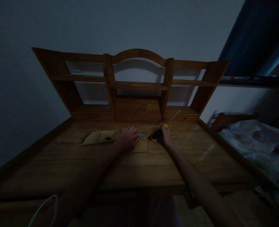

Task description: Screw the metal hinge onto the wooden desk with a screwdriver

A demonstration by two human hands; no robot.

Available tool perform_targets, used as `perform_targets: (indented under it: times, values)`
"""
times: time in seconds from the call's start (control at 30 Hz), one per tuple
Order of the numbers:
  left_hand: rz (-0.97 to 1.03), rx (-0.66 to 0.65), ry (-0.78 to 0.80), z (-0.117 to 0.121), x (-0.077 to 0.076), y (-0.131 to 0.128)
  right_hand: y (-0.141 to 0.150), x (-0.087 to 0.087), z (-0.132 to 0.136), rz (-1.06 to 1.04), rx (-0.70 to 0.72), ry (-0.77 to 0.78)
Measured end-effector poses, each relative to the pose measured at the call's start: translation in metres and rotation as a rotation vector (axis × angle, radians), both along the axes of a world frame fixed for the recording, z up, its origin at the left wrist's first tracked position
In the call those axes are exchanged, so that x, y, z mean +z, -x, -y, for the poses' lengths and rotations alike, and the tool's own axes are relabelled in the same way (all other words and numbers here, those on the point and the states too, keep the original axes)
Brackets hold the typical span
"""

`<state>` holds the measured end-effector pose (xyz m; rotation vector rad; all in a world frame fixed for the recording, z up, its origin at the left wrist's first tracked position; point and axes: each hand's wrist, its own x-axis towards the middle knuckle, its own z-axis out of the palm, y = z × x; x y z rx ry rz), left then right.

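My right hand (pixel 166 134) is closed around a screwdriver (pixel 157 134) with a black and yellow handle. Its thin metal shaft points up and away to the right, clear of the wood. My left hand (pixel 129 136) rests on the desk with fingers curled, its fingertips at the left edge of a small metal hinge (pixel 142 136). That hinge lies at the far end of a small flat wooden block (pixel 140 145). Left of my left hand lies a long, rough-edged wooden board (pixel 99 136) with dark marks, its right end partly behind the hand.
A wooden desk (pixel 153 168) carries a shelf unit (pixel 139 85) along its back, against the wall. A thin metal piece (pixel 58 144) lies at the left. Plastic-covered things (pixel 250 142) stand beyond the right edge. A white cable (pixel 43 205) loops at the lower left. The light is dim.
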<state>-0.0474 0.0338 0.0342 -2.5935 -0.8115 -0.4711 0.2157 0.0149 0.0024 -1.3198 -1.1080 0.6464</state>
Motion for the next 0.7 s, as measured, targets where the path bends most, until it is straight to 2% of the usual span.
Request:
perform_targets:
  times: [0.5, 0.7]
  values:
    - [-0.017, -0.047, 0.032, 0.0079, 0.0057, -0.0007, -0.0003, -0.0039, -0.0025, 0.002, -0.016, 0.020]
    - [0.002, -0.050, 0.033, -0.0005, 0.0002, 0.0002, 0.0004, -0.0023, -0.0008, 0.012, 0.000, 0.006]
